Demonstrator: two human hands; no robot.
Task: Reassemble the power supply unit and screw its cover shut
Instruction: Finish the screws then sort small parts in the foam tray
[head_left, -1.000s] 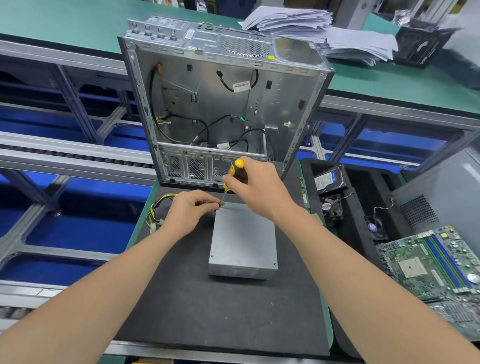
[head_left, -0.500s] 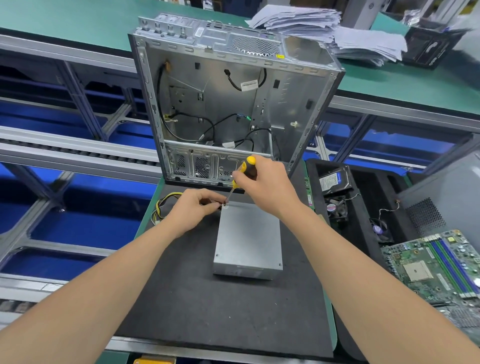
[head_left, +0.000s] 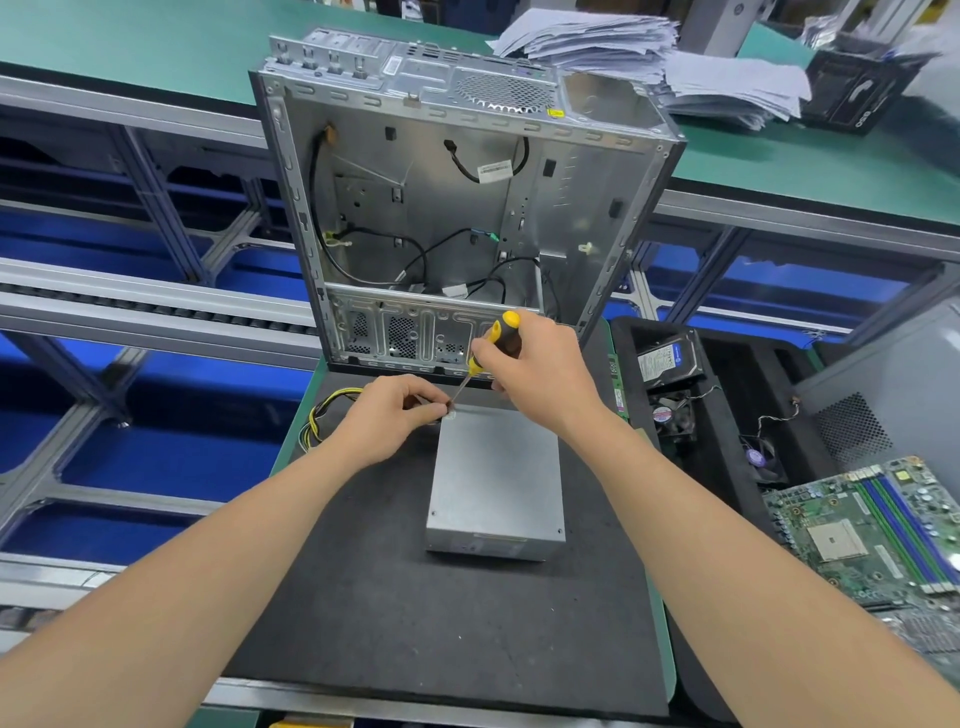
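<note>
The grey power supply unit (head_left: 496, 478) lies flat on the black mat (head_left: 415, 613), cover side up. Its yellow and black cables (head_left: 324, 415) trail off to the left. My right hand (head_left: 545, 374) grips a screwdriver with a yellow and black handle (head_left: 498, 338), and the shaft slants down to the unit's far left corner. My left hand (head_left: 389, 415) pinches at that same corner, fingertips by the screwdriver tip and a small screw (head_left: 451, 414).
An open, empty computer case (head_left: 457, 218) stands upright just behind the mat. A black foam tray (head_left: 727, 415) to the right holds a hard drive (head_left: 667, 358) and fans. A motherboard (head_left: 872, 530) lies at the far right. Paper stacks (head_left: 649, 57) sit on the green bench behind.
Both hands stay at the unit's far left corner with the screwdriver. The small shift across the frames looks like head movement.
</note>
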